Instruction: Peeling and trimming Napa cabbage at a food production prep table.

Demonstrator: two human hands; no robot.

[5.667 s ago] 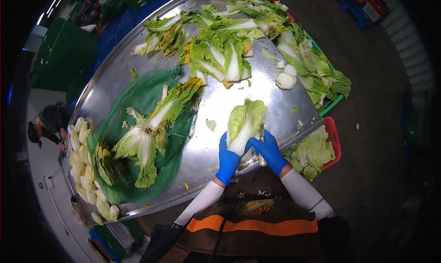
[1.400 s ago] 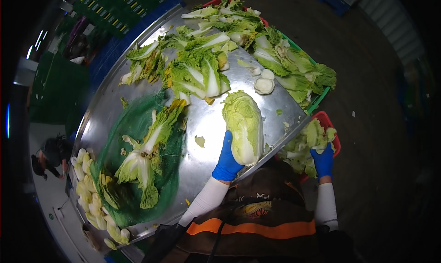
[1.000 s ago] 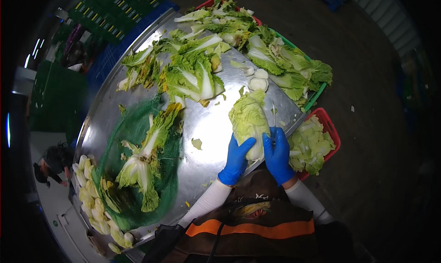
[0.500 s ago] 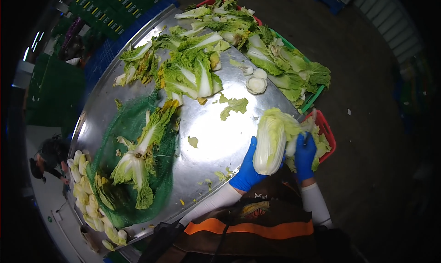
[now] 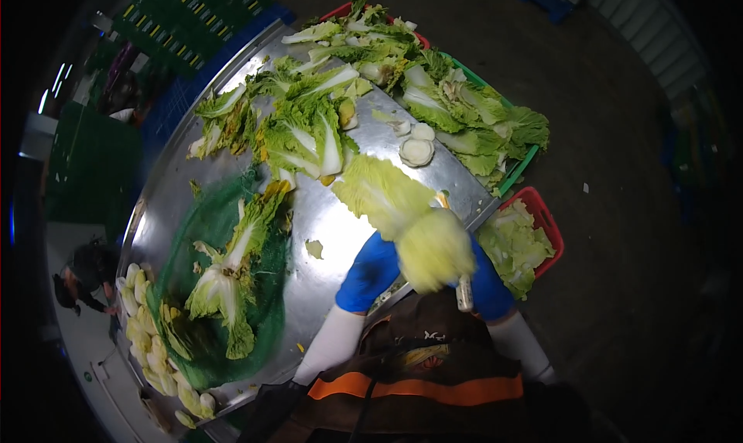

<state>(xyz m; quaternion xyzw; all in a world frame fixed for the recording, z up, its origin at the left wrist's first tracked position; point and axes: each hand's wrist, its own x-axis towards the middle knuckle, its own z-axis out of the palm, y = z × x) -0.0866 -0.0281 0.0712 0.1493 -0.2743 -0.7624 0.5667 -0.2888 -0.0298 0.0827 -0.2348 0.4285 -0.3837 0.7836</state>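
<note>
A napa cabbage, pale yellow-green and blurred, is held above the table edge in front of me, with one wide leaf spread away from it toward the far left. My left hand, in a blue glove, is closed on its left side, fingers partly hidden behind it. My blue-gloved right hand is at its right side, fingers mostly hidden. A light cylindrical handle sticks out beside that hand; the rest of the tool is hidden. A small orange piece shows just beyond the cabbage.
The metal table bears loose outer leaves, cut stem ends and a green net bag under leaves. Trimmed cabbages lie along its left edge. Green and red crates stand at right. Another person is at far left.
The cabbage has moved left and tipped, its leafy part swinging round. Both hands have moved left with it. The right hand has left the leaves at the red crate; a light handle now shows.
</note>
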